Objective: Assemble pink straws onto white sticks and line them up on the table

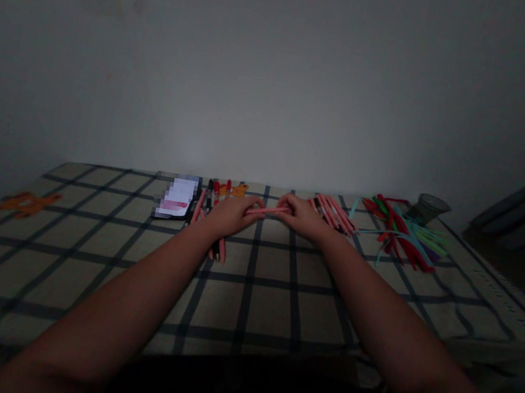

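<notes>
Above the far middle of the table, a slim pink pen [267, 210] is held level between both hands. My left hand [234, 214] pinches its left end, and my right hand [304, 216] has its fingers closed around the other end. Just beyond my right hand lies a bundle of pink pens [338, 214] with dark parts. More pink and black pens [217, 249] lie under and beside my left hand, partly hidden by it. Red-tipped and black pens [216, 188] show behind that hand.
A phone [176, 197] with a lit, blurred screen lies left of the pens. Coloured strips [406, 236] are heaped at the right near a clear cup [427, 209]. An orange cutout shape [28, 204] lies far left on the checked tablecloth [269, 310]. A wall [281, 80] stands behind.
</notes>
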`<state>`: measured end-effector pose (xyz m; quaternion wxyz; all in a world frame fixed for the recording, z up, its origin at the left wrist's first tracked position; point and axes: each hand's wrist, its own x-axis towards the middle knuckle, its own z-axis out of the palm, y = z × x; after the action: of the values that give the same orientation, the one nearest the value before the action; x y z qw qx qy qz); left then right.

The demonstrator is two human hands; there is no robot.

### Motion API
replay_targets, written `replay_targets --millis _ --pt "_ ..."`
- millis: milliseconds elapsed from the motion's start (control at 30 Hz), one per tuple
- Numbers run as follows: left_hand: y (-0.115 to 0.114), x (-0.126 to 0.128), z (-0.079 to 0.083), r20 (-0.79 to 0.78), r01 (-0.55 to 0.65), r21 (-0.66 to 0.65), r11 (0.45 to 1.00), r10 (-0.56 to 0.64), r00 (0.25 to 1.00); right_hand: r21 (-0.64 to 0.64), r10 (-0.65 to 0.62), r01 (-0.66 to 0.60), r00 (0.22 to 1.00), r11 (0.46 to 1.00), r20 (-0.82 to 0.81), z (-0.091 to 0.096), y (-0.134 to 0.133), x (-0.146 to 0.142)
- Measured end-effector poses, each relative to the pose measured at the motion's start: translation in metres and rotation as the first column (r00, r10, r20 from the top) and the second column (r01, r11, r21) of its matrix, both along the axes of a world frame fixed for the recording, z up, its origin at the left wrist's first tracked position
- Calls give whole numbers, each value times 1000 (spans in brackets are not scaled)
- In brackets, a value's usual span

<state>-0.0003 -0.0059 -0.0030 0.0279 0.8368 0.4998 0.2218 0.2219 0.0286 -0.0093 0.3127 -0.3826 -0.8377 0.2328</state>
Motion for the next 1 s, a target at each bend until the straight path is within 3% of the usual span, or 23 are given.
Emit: replay_targets --millis 233,367,500,633,1000 --pt "1 -2 0 10 50 23 999 -50 999 115 12 -33 984 993 176 0 6 2" --pt "4 -2 0 -21 63 20 998 -63 998 120 -11 -5 991 993 133 2 4 1" --pt "4 0 0 -46 49 29 998 -47 998 41 -11 9 999 999 41 2 1 0" --pt "2 1 0 3 61 -21 998 -61 998 23 -6 6 1000 1000 4 2 -1 -1" --pt "3 -1 -1 7 107 -28 994 -107 994 92 56 -71 986 993 156 2 2 -1"
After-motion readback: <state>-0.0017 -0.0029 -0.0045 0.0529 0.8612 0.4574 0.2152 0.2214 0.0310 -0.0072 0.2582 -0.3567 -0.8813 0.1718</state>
